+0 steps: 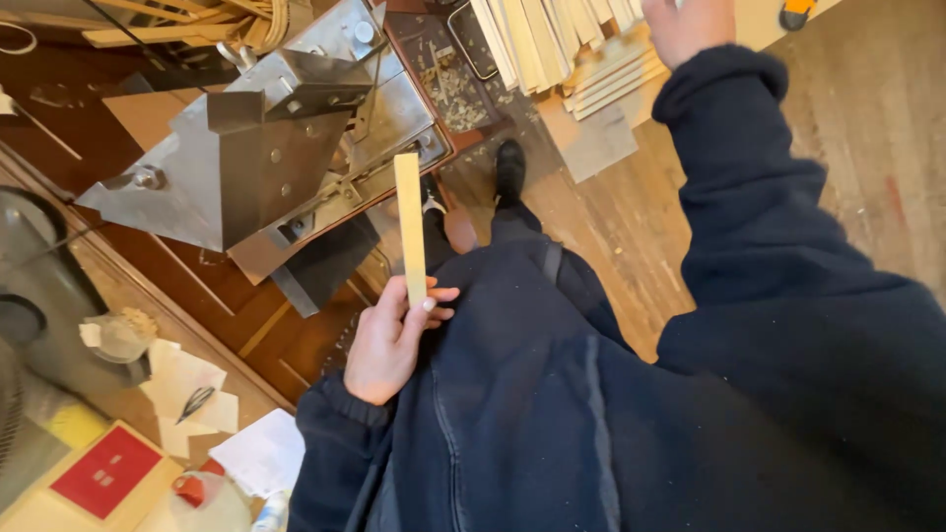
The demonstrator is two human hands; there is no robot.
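My left hand [392,340] is closed around the lower end of a thin pale wooden strip [409,222], which points up and away from me beside the metal machine [256,148]. My right hand [690,25], in a dark blue sleeve, is stretched out to the top edge of the view. It sits next to a stack of pale wooden strips [552,44]. Its fingers are cut off by the frame, so what they do is hidden.
Wood shavings lie in a tray [455,94] behind the machine. My black shoe [509,163] stands on the plank floor. At the lower left are loose papers [187,384], a red square card [106,471] and a grey round container [30,286]. An orange tool [796,12] lies at the top right.
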